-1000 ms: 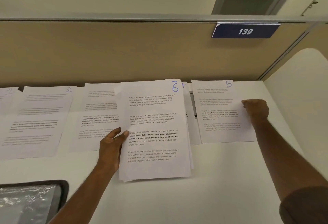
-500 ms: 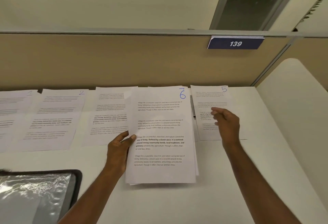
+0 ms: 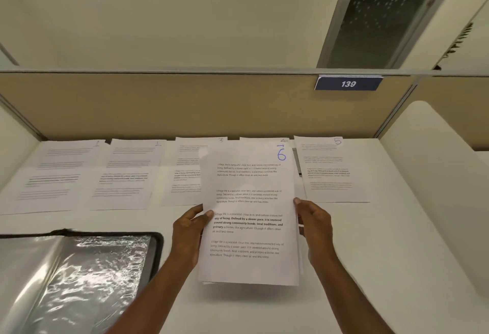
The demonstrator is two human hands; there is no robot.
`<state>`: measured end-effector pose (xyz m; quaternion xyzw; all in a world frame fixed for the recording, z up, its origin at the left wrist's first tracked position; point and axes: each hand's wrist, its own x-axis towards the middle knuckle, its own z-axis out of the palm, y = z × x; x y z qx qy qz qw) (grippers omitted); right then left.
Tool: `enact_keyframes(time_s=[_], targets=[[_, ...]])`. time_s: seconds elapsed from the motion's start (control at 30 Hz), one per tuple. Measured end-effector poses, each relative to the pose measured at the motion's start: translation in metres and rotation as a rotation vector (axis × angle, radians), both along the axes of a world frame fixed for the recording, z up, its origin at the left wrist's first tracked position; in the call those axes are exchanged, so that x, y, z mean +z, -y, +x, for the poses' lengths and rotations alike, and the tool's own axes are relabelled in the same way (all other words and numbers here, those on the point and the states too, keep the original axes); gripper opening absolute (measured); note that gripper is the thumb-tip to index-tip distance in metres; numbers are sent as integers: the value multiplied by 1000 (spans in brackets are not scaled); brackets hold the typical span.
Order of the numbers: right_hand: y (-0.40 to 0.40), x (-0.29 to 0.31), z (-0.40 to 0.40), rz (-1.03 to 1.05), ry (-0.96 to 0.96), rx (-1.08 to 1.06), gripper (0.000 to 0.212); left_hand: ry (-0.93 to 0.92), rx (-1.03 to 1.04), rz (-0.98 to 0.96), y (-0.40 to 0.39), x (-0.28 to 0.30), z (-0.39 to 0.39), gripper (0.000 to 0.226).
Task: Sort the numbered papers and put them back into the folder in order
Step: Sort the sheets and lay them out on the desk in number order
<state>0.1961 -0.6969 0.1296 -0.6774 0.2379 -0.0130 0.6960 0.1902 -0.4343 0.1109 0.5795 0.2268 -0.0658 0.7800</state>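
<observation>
Papers: stack (image 3: 248,217) held up over desk (image 3: 370,267), top sheet marked 6, a 7 peeking just above it on the sheet behind.
L hand (image 3: 189,233): grips stack's left edge, thumb on front by the bold text, fingers behind.
R hand (image 3: 315,230): grips stack's right edge, fingertips curled round it, thumb side hidden behind the paper.
Row at back: sheet 1 (image 3: 53,175), sheet 2 (image 3: 127,172), sheet 3 (image 3: 185,169), sheet 4 (image 3: 264,140), sheet 5 (image 3: 330,169) lie flat, left to right, along partition (image 3: 158,106).
Overlap: stack covers most of sheet 4 and right part of sheet 3; sheet 5 lies just right of stack, fully in view.
Folder (image 3: 79,275): open, bottom left of desk, shiny plastic sleeves showing, dark border; apart from L forearm.
Sign (image 3: 348,83): blue plate "139" at top of partition, upper right.
</observation>
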Motion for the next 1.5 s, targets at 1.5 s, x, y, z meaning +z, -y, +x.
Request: enact_keyframes(time_s=[1.5], targets=[[-24,36,-137,-66,-13,-157,5,112,-299,138,-49,9,-84,17]])
